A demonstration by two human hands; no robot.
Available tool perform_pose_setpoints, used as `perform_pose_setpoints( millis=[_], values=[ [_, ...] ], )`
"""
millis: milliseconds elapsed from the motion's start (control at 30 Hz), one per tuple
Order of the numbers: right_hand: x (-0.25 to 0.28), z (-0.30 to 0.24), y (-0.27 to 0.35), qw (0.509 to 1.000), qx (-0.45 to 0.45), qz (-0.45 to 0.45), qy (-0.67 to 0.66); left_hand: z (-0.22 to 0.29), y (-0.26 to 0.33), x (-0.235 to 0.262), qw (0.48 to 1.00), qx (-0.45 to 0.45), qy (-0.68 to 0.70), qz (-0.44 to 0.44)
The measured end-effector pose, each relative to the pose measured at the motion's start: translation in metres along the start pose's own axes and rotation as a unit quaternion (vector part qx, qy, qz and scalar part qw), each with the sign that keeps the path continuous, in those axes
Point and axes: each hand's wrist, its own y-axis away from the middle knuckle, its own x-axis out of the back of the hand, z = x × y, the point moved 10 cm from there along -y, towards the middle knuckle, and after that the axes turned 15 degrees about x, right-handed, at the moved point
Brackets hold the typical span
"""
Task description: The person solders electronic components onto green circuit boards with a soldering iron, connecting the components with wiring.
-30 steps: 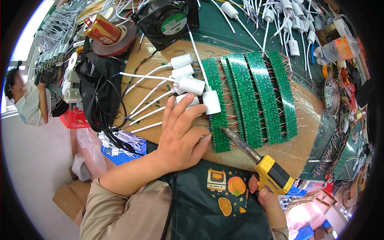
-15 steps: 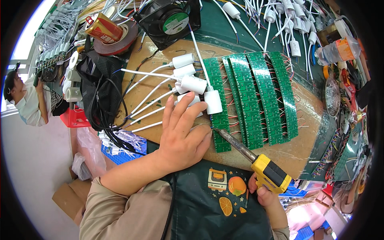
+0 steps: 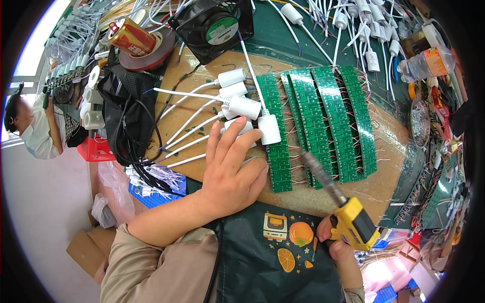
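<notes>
My left hand [image 3: 230,171] lies over the white cables, fingers curled, thumb and index pinching a white cylindrical cable connector mostly hidden beneath them. Its fingertips are beside the leftmost green circuit board strip [image 3: 279,166]. Several white cylindrical connectors [image 3: 244,106] with cables lie left of the strip, and one connector [image 3: 269,130] rests on the strip's edge. My right hand [image 3: 334,241] is closed around the yellow and black handle of a soldering iron [image 3: 356,224]. The iron's blurred tip is apart from the leftmost strip, over the gap and boards to its right.
More green circuit board strips [image 3: 333,126] with red wires stand on the brown work board [image 3: 384,166]. A black fan [image 3: 212,25], a can [image 3: 132,38] and a black bag [image 3: 118,101] are at the far left. A plastic bottle [image 3: 427,64] lies far right. Another person [image 3: 40,123] is at the left.
The soldering iron has lifted off the lower edge of the leftmost strip and moved right with my right hand. My left hand has stayed in place.
</notes>
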Motion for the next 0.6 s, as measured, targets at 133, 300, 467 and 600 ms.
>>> perform_pose_setpoints(
  millis=[133,300,467,600],
  values=[
    [0.000,-0.014,-0.021,0.994,0.102,0.029,0.002,0.000,0.004,-0.002,1.000,0.004,-0.023,-0.007],
    [0.021,-0.032,-0.027,0.979,0.182,0.095,-0.010,0.001,0.003,-0.001,1.000,0.001,-0.016,-0.005],
    [0.031,-0.029,-0.033,0.971,0.204,0.115,-0.043,0.002,0.004,-0.001,1.000,0.001,-0.018,-0.003],
    [0.031,-0.030,-0.034,0.968,0.220,0.114,-0.048,0.000,0.003,-0.002,0.999,0.005,-0.021,-0.031]
  ],
)
